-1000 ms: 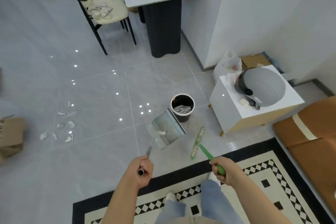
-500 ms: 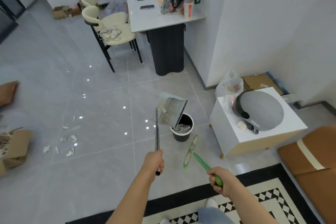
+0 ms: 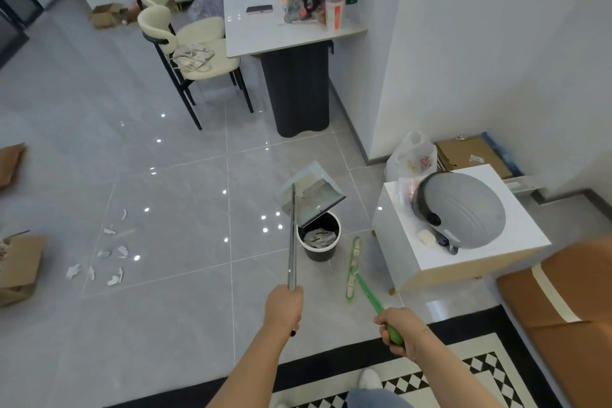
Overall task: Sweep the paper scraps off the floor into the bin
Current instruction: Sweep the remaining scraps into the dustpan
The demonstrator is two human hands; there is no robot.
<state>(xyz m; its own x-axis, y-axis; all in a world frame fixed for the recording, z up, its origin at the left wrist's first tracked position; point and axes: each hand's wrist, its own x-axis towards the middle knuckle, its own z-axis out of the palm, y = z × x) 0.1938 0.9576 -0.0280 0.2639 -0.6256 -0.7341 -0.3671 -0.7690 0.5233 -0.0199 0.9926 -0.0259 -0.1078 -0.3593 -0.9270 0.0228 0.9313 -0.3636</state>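
Over the bin: dustpan tipped, lip down at the rim, L hand wrapped tight round the metal pole. Bin holds crumpled paper already. Whether the pan is fully emptied — can't tell, its inner face is partly hidden by the tilt.

R hand clamped on the green broom handle; broom head resting on the floor just beside the bin, idle.

Step in hand, as I read it: dumping a load. To do it well: keep the lip inside the rim, steepen the tilt, give a small shake or tap so bits caught at the comb teeth drop in, not over the side. Lower pan level before moving off.

Paper scraps w/ more to go: a loose cluster on the tiles well to the left, near a cardboard box. Approx. partway done. Next load: set pan lip flat on the tile, sweep short strokes toward it; light scraps will flutter.

Beyond: white cabinet w/ grey helmet, table, chairs, rug underfoot.
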